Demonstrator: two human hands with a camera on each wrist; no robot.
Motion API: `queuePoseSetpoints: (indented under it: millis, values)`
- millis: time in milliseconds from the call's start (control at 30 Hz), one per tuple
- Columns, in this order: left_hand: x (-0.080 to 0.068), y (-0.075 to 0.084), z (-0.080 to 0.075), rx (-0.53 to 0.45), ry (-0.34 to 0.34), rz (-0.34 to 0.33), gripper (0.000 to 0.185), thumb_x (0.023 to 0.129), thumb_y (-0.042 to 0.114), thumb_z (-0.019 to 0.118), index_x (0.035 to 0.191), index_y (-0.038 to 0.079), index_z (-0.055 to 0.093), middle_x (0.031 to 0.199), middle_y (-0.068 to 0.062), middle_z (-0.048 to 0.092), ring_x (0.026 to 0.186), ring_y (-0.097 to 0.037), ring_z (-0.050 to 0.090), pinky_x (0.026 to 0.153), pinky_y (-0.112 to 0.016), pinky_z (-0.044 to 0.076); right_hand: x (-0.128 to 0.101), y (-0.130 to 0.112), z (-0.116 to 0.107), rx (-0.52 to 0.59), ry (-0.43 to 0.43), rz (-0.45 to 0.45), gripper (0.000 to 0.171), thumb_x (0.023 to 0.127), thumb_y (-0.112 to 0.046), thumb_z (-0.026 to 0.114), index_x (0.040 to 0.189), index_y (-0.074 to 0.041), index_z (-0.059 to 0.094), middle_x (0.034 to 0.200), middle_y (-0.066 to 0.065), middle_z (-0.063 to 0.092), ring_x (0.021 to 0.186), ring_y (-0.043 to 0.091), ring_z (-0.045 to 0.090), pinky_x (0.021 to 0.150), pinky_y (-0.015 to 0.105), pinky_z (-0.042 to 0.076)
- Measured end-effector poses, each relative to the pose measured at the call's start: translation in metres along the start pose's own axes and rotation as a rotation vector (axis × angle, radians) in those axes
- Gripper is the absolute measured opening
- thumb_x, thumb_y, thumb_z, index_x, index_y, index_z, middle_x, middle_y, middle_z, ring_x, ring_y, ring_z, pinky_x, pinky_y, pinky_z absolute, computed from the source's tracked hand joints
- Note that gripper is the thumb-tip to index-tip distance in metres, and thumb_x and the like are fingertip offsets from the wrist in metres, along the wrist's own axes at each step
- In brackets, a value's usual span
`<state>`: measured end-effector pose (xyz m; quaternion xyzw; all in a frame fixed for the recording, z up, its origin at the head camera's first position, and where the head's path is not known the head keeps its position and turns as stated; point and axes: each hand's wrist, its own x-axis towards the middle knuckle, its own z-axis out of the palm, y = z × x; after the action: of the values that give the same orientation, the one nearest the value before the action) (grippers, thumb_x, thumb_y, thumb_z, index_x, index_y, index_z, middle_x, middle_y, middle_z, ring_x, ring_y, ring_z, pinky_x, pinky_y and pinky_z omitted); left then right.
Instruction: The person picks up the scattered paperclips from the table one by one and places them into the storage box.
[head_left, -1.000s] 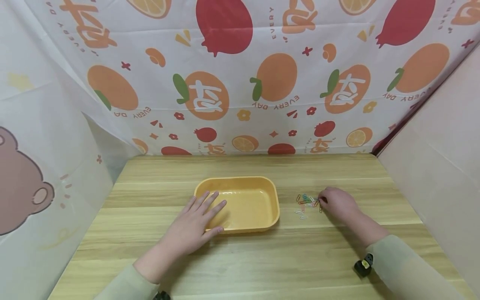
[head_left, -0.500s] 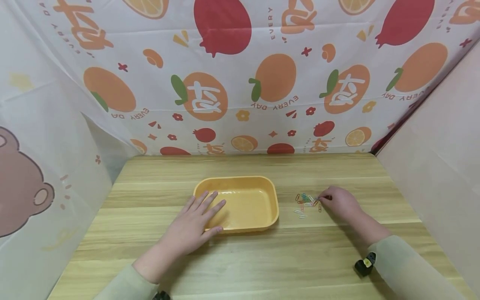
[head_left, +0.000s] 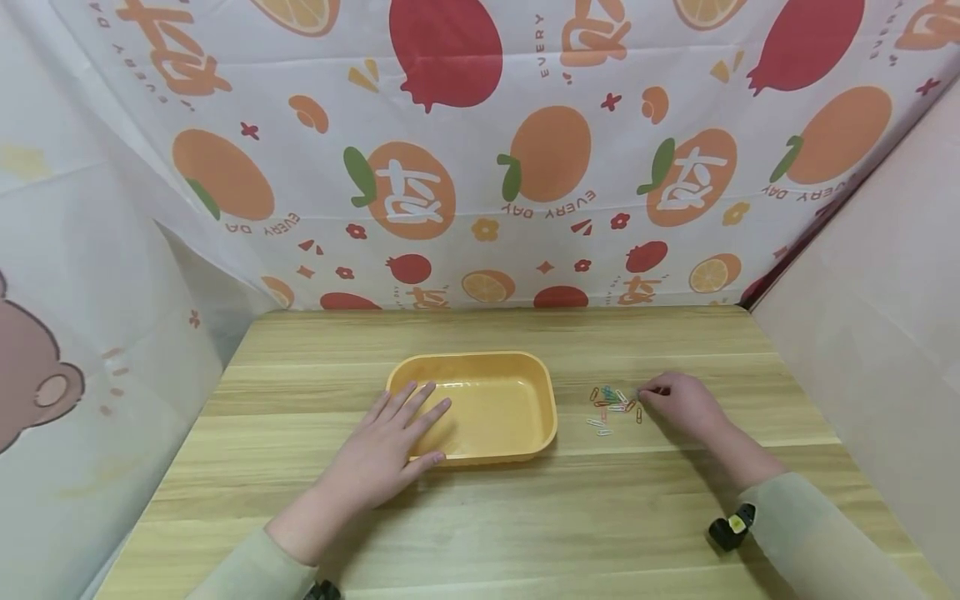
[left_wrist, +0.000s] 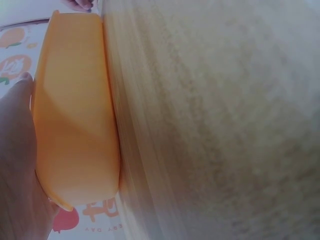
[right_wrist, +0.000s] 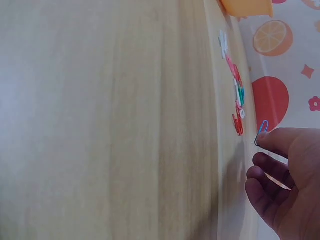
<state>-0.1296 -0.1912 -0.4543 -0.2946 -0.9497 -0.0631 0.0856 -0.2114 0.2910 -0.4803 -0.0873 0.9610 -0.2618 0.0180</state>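
A shallow yellow tray (head_left: 495, 417) stands on the table. My left hand (head_left: 386, 446) rests over its left front rim with fingers spread; from the left wrist, the thumb side lies along the tray's outer wall (left_wrist: 77, 110). To the right of the tray is a loose scatter of small paper clips (head_left: 617, 402) in white, red, green and pink. My right hand (head_left: 686, 406) is just right of them. In the right wrist view, a blue paper clip (right_wrist: 262, 132) is pinched at the tips of the thumb and index finger, while the other fingers are loosely curled.
The wooden table (head_left: 480, 533) has a fruit-print cloth (head_left: 480, 167) hanging behind it. Pale cloth panels close in the left and right sides. Black wrist cameras sit at both cuffs, the right one (head_left: 727, 533) low beside the sleeve.
My right hand has drawn slightly to the right, away from the scattered clips, pinching a clip. The left hand and the tray stay where they were.
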Motion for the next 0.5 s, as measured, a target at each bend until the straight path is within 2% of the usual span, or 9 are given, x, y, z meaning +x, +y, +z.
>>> queuePoseSetpoints:
  millis: [267, 500]
  values:
    - [0.0001, 0.0007, 0.0005, -0.001, 0.028, 0.009, 0.069, 0.097, 0.059, 0.050, 0.155, 0.024, 0.035, 0.161, -0.009, 0.029, 0.148, -0.036, 0.024, 0.117, -0.059, 0.020, 0.0014, 0.0003, -0.0022, 0.101, -0.010, 0.011, 0.024, 0.096, -0.030, 0.067, 0.107, -0.011, 0.077, 0.109, 0.010, 0.071, 0.095, 0.024, 0.064, 0.081, 0.045, 0.054]
    - [0.0001, 0.0002, 0.0012, -0.012, -0.002, 0.001, 0.069, 0.099, 0.062, 0.041, 0.157, 0.028, 0.029, 0.163, -0.007, 0.025, 0.149, -0.034, 0.020, 0.119, -0.057, 0.017, 0.0039, -0.0038, -0.0033, 0.171, -0.014, 0.033, 0.028, 0.096, -0.036, 0.066, 0.108, -0.013, 0.077, 0.108, 0.007, 0.072, 0.092, 0.021, 0.064, 0.076, 0.036, 0.054]
